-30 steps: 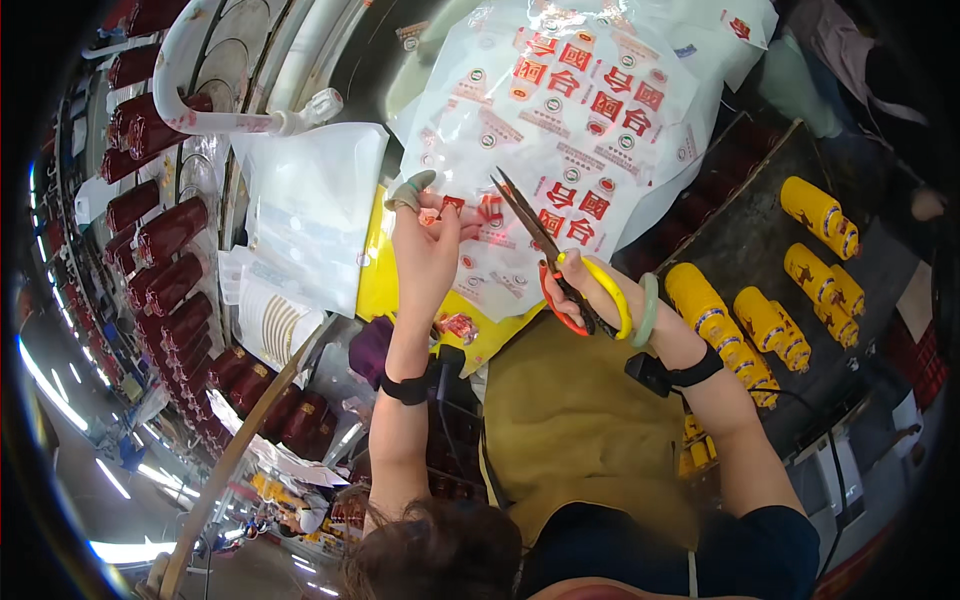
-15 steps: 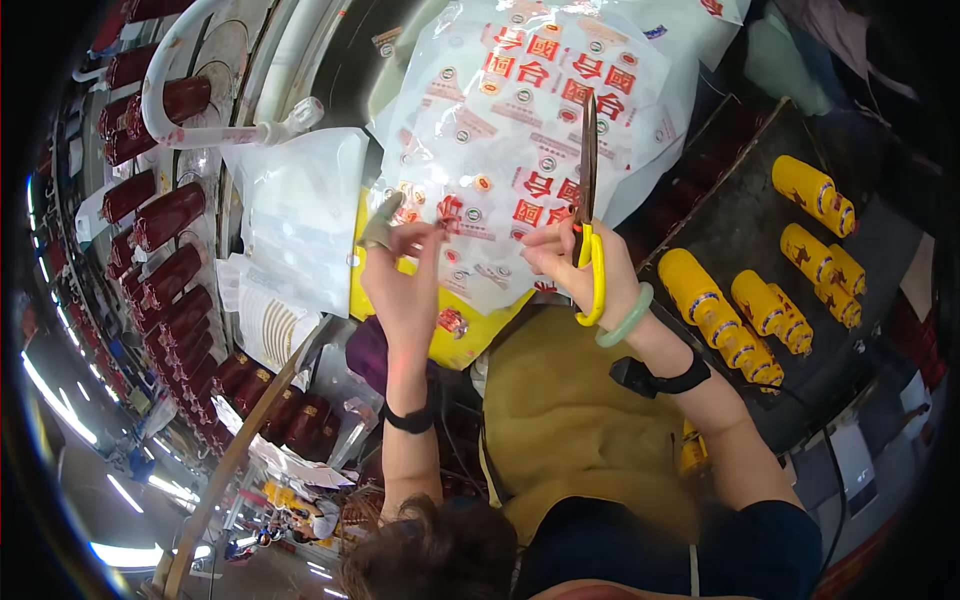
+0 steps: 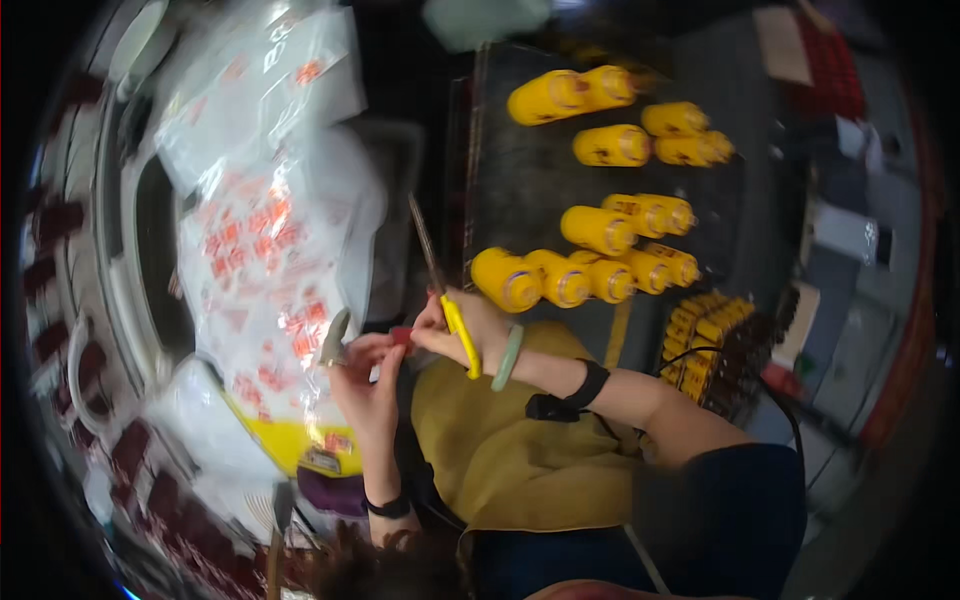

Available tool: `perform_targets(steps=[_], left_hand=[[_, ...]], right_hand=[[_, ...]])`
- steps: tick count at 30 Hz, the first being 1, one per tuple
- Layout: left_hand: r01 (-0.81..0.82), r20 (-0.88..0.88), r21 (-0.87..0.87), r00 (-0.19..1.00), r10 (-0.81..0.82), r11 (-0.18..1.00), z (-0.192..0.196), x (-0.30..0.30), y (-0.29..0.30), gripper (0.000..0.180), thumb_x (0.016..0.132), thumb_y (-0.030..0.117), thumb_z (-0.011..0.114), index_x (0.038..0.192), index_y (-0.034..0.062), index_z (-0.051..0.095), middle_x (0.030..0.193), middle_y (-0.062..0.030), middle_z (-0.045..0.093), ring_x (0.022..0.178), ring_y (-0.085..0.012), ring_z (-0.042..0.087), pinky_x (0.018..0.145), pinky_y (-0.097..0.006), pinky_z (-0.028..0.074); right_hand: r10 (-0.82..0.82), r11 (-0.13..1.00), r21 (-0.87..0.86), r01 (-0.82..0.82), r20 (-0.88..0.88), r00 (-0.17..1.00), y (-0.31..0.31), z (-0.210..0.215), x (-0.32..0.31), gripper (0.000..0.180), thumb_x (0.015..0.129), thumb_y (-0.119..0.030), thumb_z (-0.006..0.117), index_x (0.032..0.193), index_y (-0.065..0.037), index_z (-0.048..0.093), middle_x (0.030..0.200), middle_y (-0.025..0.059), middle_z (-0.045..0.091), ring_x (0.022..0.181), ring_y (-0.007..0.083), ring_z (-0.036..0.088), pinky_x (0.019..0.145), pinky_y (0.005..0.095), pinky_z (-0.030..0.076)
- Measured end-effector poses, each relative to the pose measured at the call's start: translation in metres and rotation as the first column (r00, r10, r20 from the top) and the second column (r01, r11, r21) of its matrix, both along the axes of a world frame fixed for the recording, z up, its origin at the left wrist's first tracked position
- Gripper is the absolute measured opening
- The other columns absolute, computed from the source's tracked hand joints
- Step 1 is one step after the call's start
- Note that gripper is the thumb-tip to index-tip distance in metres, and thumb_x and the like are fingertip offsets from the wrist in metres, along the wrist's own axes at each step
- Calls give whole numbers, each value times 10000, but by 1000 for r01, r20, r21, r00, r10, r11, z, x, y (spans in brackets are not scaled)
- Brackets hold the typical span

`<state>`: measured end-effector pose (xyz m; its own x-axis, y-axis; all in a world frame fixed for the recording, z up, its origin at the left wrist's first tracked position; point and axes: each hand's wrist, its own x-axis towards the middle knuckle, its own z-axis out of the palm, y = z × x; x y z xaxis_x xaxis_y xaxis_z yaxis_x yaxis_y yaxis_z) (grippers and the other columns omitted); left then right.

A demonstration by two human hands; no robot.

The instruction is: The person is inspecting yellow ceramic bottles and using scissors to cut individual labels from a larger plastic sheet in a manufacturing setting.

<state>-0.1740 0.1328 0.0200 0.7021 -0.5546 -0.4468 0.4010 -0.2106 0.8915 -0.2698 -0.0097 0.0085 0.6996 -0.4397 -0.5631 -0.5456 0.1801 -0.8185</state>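
Observation:
My right hand [image 3: 478,325] holds scissors [image 3: 455,325] with yellow handles, their dark blades pointing up and away. Its thumb and fingertips are pinched at a small red piece [image 3: 402,335], too blurred to name exactly. The fingers of my left hand [image 3: 368,390] close on the other side of that piece, so both hands meet at it. A grey-green cover [image 3: 336,338] sits on one left finger. Beyond my left hand lies a clear plastic sheet [image 3: 350,215] over white paper with red print [image 3: 255,235].
Several yellow bottle-shaped items [image 3: 600,230] lie in groups on a dark tabletop [image 3: 750,220] to the right. More yellow items [image 3: 700,340] stand packed closely lower right. A yellow sheet [image 3: 275,435] shows at the near left, with dark red objects [image 3: 170,500] beyond it.
The view has swung right, bringing more of the yellow items in. My hands have come together, and the small red piece now shows between them. The scissors stay in my right hand.

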Motion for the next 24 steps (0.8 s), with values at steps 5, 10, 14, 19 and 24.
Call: perform_targets(steps=[5,10,14,19,24], left_hand=[[151,75,-13,986,-149,989,7,-43,-60,693,808,-55,694,1401,24,344,1127,-132,591,874,-159,617,798,-271,493],[288,103,36,951,-290,957,0,-58,-106,646,857,-18,661,1414,52,341,1163,-107,570,923,-129,594,834,-276,489],[293,48,60,954,-296,954,-2,-70,-128,634,859,-9,659,1410,57,353,1156,-94,569,917,-119,582,823,-260,482],[326,53,141,940,-336,935,-12,-80,-148,600,855,-4,662,1389,48,394,1139,-98,568,918,-116,576,832,-261,478],[330,25,167,941,-339,929,-21,-90,-164,601,855,-7,656,1389,43,383,1120,-98,581,920,-124,579,838,-265,469]], right_hand=[[-270,955,-119,270,18,963,-77,12,-76,265,809,-182,702,677,-40,521,627,41,621,652,95,622,564,268,467],[-654,688,-370,624,55,754,-204,-1,-154,242,772,-193,733,660,-19,609,657,34,632,613,108,592,562,274,457],[-791,365,-526,768,260,554,-349,-14,-222,191,777,-157,739,801,-16,612,754,48,667,605,116,619,512,242,459],[-947,13,-224,974,309,84,-509,-66,-282,282,728,-145,796,853,-49,562,746,57,653,579,158,603,524,256,465],[-904,421,-558,715,-317,285,-594,-119,-307,670,796,-558,637,1177,-13,561,940,34,677,792,137,610,770,265,472]])
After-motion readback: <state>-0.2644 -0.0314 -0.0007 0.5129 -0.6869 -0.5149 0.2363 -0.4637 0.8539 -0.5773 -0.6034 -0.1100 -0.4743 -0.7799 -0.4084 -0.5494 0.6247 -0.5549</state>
